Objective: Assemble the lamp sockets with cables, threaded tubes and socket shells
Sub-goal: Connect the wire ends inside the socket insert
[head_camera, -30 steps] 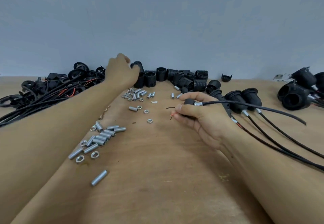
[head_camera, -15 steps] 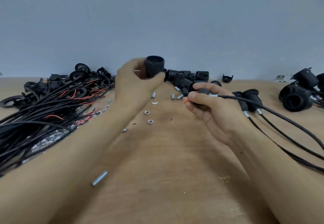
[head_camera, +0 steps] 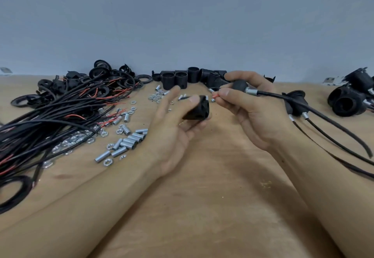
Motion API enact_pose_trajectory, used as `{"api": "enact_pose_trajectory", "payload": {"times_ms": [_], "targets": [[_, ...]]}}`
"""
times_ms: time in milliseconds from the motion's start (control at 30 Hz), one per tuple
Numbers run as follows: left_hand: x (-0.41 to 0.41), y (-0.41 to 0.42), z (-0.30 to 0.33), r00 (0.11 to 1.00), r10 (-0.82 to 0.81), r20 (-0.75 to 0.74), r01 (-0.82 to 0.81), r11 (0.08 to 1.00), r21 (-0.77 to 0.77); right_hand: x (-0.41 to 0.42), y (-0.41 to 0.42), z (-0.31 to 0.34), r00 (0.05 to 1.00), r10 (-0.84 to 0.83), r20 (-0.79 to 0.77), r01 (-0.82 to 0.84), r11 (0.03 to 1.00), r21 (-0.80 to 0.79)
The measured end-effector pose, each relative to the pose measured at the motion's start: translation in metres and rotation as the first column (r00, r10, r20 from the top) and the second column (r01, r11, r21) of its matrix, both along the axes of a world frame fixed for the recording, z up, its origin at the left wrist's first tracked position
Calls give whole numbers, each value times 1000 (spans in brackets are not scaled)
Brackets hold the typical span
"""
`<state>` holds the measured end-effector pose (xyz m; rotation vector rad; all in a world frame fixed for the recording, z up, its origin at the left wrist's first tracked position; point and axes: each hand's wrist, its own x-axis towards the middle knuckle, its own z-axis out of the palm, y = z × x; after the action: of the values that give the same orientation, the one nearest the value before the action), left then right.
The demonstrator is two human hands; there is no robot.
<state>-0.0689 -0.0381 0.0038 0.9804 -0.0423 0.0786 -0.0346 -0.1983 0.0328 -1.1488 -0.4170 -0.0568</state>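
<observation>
My left hand (head_camera: 174, 132) holds a black socket shell (head_camera: 197, 110) between thumb and fingers, its open end turned toward my right hand. My right hand (head_camera: 249, 104) grips a black socket cap (head_camera: 239, 85) with a silver threaded tube (head_camera: 252, 91) and a black cable (head_camera: 315, 114) running off to the right. Its thumb and forefinger pinch the red wire end (head_camera: 216, 95), just right of the shell. The two parts are close but apart.
A tangle of black cables with red wires (head_camera: 60, 116) fills the left of the wooden table (head_camera: 202, 207). Silver tubes and nuts (head_camera: 127, 142) lie beside it. Loose black shells (head_camera: 180, 77) line the back; assembled sockets (head_camera: 295, 104) and more (head_camera: 348, 100) lie right.
My left hand picked a shell from the back row and brought it down toward the middle. My right hand lifted the cabled cap and now pinches its red wire near the shell.
</observation>
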Motion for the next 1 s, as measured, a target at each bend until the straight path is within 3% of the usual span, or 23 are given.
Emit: {"api": "enact_pose_trajectory", "payload": {"times_ms": [67,133,233,400,800,1000], "targets": [[2,2,1,984,-124,-130,103,982,-159,-3,3,-2,998,-52,38,54,997,-53],[5,2,2,969,-176,-171,144,972,-187,-8,7,-2,988,-111,106,124,984,-129],[6,-2,0,966,-182,-184,166,981,-99,-18,14,0,944,-210,256,274,928,-252],[5,-5,-3,967,-192,-170,183,981,-64,-31,25,-2,868,-246,430,396,868,-301],[8,-5,-5,972,-187,-140,179,982,-63,-29,27,-6,777,-278,565,473,850,-232],[10,-6,-7,976,-176,-129,170,984,-55,-31,27,-7,726,-253,639,533,794,-291]]}}
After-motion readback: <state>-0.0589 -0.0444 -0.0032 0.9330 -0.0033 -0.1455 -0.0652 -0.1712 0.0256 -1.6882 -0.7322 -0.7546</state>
